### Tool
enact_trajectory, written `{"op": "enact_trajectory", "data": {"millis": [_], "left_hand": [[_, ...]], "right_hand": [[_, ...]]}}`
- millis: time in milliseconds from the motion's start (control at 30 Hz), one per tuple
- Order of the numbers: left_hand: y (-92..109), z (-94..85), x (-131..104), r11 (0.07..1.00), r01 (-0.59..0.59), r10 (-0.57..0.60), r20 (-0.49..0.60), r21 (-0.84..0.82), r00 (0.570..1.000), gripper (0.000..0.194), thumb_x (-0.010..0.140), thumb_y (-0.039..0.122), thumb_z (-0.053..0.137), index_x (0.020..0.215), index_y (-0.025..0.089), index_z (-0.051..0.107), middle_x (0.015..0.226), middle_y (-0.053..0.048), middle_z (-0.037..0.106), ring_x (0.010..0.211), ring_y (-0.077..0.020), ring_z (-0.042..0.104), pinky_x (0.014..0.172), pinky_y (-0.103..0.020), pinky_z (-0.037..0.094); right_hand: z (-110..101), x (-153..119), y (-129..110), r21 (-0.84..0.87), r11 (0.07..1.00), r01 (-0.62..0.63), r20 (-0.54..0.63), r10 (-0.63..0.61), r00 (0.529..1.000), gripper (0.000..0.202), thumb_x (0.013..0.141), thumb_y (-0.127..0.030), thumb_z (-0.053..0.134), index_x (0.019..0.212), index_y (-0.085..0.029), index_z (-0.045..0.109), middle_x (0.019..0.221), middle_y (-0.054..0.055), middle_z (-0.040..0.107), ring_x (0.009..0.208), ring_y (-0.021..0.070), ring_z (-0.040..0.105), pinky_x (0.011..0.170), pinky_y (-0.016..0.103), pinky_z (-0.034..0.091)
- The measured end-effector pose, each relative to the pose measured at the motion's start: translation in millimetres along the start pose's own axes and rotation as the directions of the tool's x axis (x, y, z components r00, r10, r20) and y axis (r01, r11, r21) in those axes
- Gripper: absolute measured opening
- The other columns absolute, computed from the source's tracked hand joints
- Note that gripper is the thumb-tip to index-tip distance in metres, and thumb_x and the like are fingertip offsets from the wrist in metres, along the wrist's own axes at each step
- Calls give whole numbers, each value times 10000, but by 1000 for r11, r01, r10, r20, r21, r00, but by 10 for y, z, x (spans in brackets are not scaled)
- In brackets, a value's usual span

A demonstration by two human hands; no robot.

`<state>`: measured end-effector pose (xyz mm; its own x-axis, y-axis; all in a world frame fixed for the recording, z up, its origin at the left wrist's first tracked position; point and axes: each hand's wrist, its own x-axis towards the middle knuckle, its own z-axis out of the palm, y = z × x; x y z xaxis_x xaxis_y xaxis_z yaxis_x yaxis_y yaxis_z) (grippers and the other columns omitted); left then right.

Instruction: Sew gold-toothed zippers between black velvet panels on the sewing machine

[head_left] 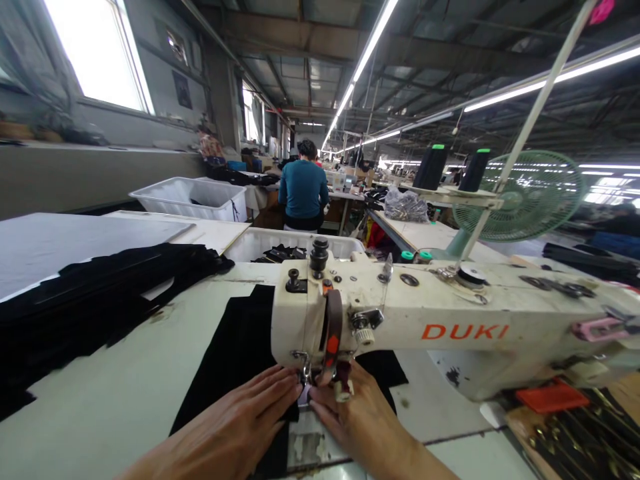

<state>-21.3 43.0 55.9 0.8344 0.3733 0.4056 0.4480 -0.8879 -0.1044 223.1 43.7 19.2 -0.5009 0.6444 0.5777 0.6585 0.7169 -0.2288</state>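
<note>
A white sewing machine (390,307) with orange lettering stands over a black fabric piece (235,353). My left hand (250,407) lies on this fabric left of the needle area, its fingers stretched out side by side and their tips beside the presser foot (306,375). On the other side of the foot is my right hand (357,400), fingers bent and thumb close to the foot; the machine head partly hides them. Between the fingertips a small pale lilac piece (304,396) shows under the foot. What the right fingers hold, if anything, cannot be made out.
Black fabric pieces (100,300) are stacked on the left. White bins (193,197) stand beyond the table. A person in a blue top (304,187) sits ahead, facing away. At right are thread cones (430,168), a green fan (520,193) and a red tray (553,396) near metal tools.
</note>
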Motion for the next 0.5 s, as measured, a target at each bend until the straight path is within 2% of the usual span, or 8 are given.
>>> {"op": "enact_trajectory", "data": {"millis": [233,367,500], "left_hand": [[-5,67,-39,998,20,-21,15,57,1000,437,947,110,461,1375,134,550,1393,-120,597,1303,-262,546,1122,-397,405],[0,87,-30,998,58,-58,56,-8,997,430,968,176,485,1394,140,535,1392,-125,596,1285,-281,564,1118,-414,415],[-2,106,-43,990,112,-108,45,-89,993,472,993,221,495,1463,177,470,1405,-102,589,1299,-282,549,1131,-407,402]], "right_hand": [[7,-7,-22,-11,1000,-25,-24,24,999,144,861,-168,693,974,-254,718,975,-5,745,956,203,689,915,313,518],[5,-6,-16,-12,999,-40,-3,40,999,143,898,-182,638,1001,-239,720,990,36,748,976,218,690,911,332,532],[-4,4,-13,-6,999,-40,5,40,999,150,928,-191,602,1016,-226,718,1026,63,747,1001,224,689,932,347,532]]}}
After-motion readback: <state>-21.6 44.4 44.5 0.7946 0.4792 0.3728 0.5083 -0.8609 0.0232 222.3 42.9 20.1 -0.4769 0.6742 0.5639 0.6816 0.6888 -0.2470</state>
